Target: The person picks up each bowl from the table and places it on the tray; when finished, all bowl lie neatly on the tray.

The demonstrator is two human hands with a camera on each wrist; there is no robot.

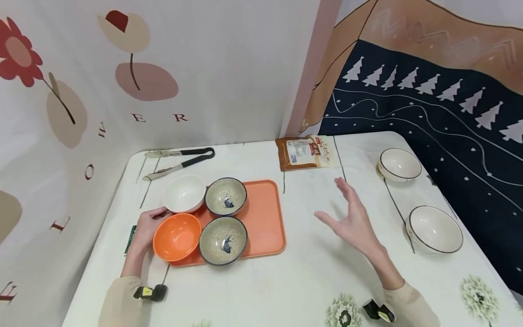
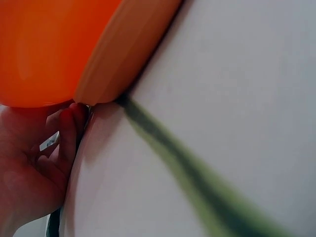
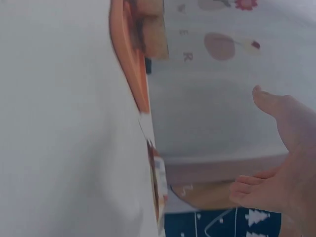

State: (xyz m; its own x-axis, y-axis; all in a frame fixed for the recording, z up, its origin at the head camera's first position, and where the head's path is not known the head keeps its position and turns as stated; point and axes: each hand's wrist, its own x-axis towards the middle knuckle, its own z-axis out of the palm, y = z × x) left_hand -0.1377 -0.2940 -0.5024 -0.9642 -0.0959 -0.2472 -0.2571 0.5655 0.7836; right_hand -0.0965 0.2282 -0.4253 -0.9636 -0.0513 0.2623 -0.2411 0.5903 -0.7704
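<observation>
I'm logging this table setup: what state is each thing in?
Orange tray: lying flat, loaded
Left hand: at tray's left edge; grip unclear
Right hand: raised, spread, empty
White bowl: upright, empty
Orange bowl: upright, empty
Far fish-print bowl: upright, empty
Near fish-print bowl: upright, empty
Far cream bowl: upright, empty
Near cream bowl: upright, empty
Tongs: spread open
Brown packet: flat; seal unclear

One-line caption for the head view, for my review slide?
Four bowls crowd an orange tray, a person's left grip at its edge, right grip open above the table.
</observation>
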